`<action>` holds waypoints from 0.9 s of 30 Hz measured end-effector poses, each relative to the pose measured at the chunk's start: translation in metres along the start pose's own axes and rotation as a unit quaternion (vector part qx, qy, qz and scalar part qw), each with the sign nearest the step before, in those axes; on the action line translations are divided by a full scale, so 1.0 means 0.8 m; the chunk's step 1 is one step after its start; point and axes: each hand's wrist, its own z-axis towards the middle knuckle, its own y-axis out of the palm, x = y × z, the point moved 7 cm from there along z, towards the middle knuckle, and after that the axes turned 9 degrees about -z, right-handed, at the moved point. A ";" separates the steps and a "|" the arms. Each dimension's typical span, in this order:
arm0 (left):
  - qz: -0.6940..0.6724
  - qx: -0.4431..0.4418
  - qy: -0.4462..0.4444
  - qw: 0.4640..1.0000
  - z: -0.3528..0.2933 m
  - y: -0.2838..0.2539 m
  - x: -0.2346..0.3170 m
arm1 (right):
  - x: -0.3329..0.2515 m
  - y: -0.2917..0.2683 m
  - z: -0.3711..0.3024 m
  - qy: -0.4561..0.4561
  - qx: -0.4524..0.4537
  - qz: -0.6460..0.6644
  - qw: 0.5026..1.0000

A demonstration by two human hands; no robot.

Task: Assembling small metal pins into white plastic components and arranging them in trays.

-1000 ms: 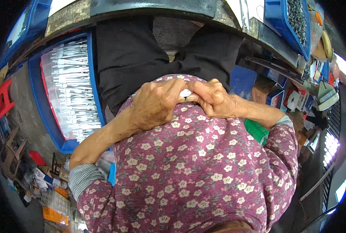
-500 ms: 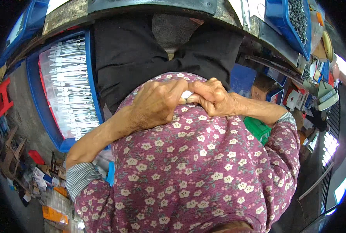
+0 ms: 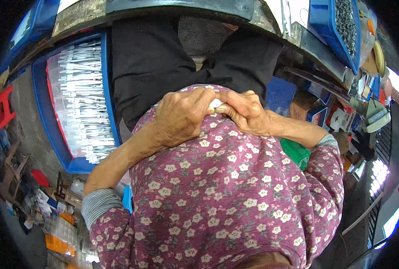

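A cluttered workroom lies all around, and the worn edge of a table [image 3: 80, 20] runs beyond both grips. Well to the left of the left grip [image 3: 179, 117], a blue tray [image 3: 110, 89] holds a long stack of slim white pieces [image 3: 85, 101]; farther out that way is a red plastic frame [image 3: 1, 110]. Beyond the right grip [image 3: 245, 113] and off to its right, a blue bin [image 3: 321, 27] carries small dark parts [image 3: 345, 27], while something green [image 3: 296, 152] shows just below the right forearm. The two grips meet in front of the flowered top [image 3: 217, 179], both pinching one small white piece [image 3: 215, 103] between thumbs and fingers, its far ends hidden by the knuckles
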 end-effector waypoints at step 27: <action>0.051 0.077 0.035 0.995 0.000 -0.012 0.008 | 0.007 -0.006 0.001 0.078 -0.009 0.006 0.997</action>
